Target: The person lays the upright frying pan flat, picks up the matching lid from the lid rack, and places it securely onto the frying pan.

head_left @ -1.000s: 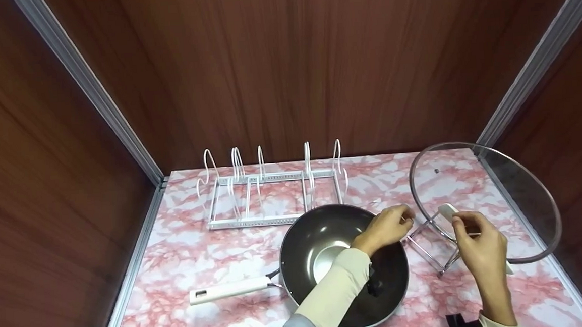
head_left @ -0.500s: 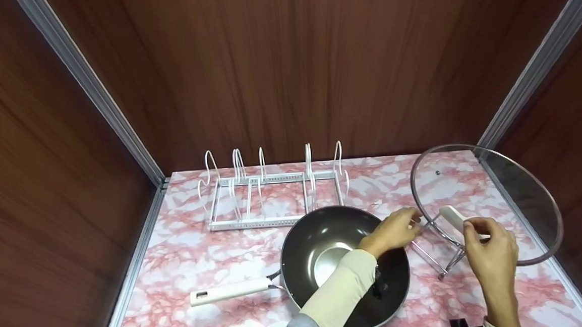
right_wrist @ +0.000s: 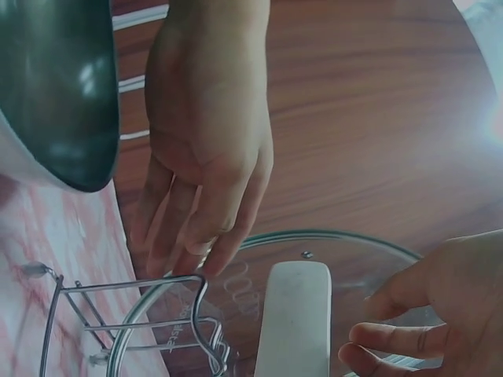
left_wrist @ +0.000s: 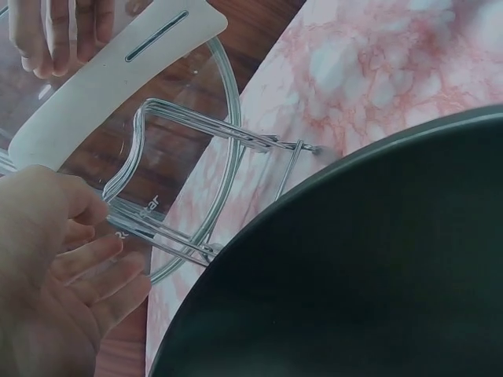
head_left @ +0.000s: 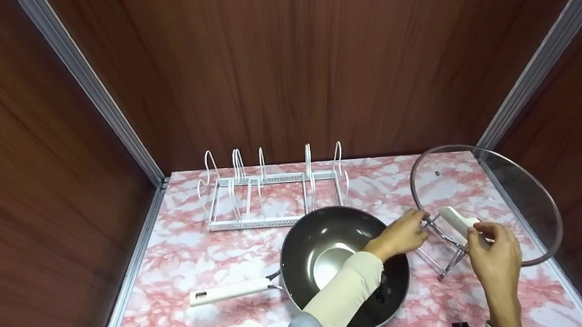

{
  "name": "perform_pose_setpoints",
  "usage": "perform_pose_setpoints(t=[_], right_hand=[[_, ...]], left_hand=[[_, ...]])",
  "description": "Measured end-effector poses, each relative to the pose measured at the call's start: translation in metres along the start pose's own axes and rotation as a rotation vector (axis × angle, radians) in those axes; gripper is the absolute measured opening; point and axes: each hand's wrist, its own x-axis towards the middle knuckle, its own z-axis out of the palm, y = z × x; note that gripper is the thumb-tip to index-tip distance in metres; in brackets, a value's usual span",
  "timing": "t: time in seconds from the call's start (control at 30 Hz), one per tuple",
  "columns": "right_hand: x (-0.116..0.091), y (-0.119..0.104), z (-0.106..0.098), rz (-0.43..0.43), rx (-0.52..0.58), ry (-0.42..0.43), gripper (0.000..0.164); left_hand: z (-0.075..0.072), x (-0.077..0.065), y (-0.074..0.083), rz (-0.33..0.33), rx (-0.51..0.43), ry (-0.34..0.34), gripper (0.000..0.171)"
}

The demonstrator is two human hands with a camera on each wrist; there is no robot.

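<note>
Sleeve [head_left: 346, 287] partly hides the wok [head_left: 322, 262]; left hand [head_left: 401, 233] pinches wire stand [left_wrist: 204, 122], right hand [head_left: 496, 254] loose.

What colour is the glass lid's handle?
Off-white; the lid handle shows best in the left wrist view.

The left hand [head_left: 401, 233] has moved right to the wire stand [left_wrist: 196, 120], seemingly now pinching it

white rack [head_left: 259, 223] | marbled pink tabletop [head_left: 175, 251] beneath | brown panels [head_left: 265, 74] on three sides | grey corner strips [head_left: 95, 89]
</note>
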Motion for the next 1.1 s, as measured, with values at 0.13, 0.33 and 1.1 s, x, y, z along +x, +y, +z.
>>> perform_pose_setpoints(t=[0.13,0.33,1.1], right_hand=[[0.000,0.003,-0.001,0.014,-0.006,-0.001,0.024],[0.001,0.009,-0.003,0.069,-0.026,-0.031,0.029],[0.007,0.021,-0.007,0.183,-0.193,-0.193,0.045]], left_hand=[[0.003,0.002,0.002,0.031,-0.034,0.003,0.046],[0.005,0.004,0.005,0.064,-0.070,-0.004,0.045],[0.013,0.014,0.007,0.104,-0.033,0.032,0.027]])
